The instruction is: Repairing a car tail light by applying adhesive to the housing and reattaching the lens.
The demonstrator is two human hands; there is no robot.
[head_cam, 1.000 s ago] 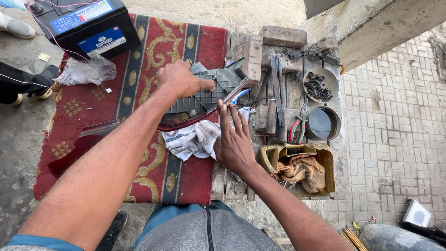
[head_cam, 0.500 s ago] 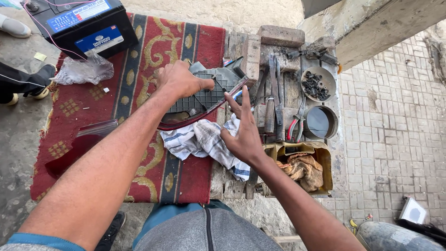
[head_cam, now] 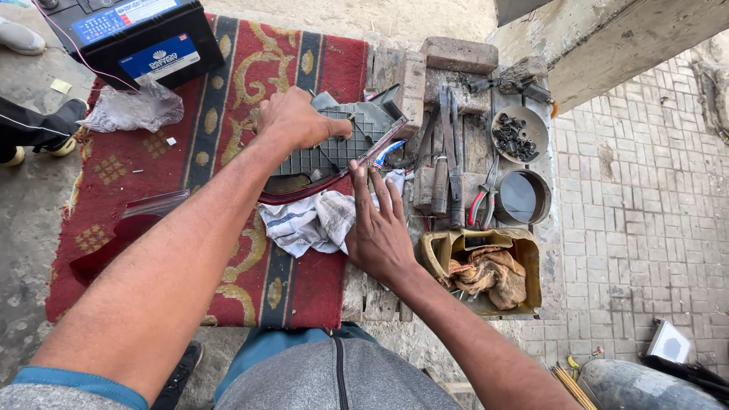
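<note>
**Both hands down on the lamp housing and the cloth**

Right now the left hand (head_cam: 300, 121) is curled down over a grey, grid-ribbed plastic housing (head_cam: 345, 140) that lies on the red patterned rug (head_cam: 228, 152); its fingers are bent and press on the part's top face, with the thumb tip against the ribs. A dark red curved plastic lens (head_cam: 326, 182) runs along the near edge of that housing. The right hand (head_cam: 380, 228) lies flat and wide open, fingers spread, holding nothing; its palm rests partly on a crumpled white cloth with blue stripes (head_cam: 311, 224), and its fingertips reach up to the red lens.

Just beyond the hands, on the worn wooden surface (head_cam: 380, 300), lie metal files and chisels (head_cam: 449, 152) and red-handled pliers (head_cam: 480, 201). A round metal tin of small dark screws (head_cam: 519, 133) sits above an empty round tin (head_cam: 522, 197). A yellow cut-open container with a brown rag (head_cam: 490, 269) stands beside the right wrist. A black car battery (head_cam: 133, 38) rests at the rug's far corner.
</note>
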